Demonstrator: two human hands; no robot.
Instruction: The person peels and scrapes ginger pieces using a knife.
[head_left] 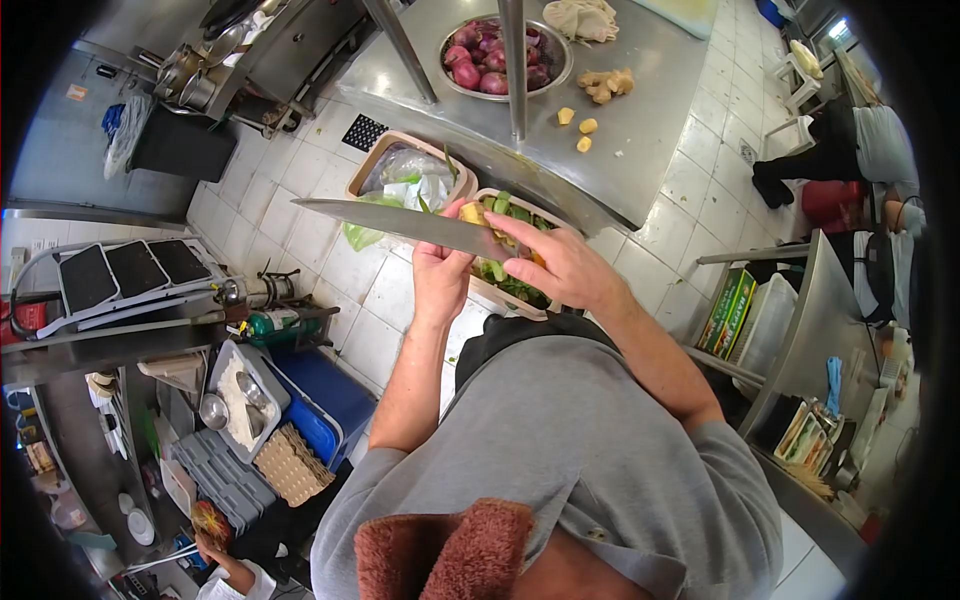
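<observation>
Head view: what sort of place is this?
Probably a commercial kitchen: ginger lies on a large metal table, metal pots show at the picture's upper left, and a large knife is in hand.

Forearms (408, 378) bare and stretched forward, I hold my left hand (442, 275) raised and partly hidden, just beside my right hand (575, 270), which angles inward across my front with its index finger (522, 235) extended.
</observation>
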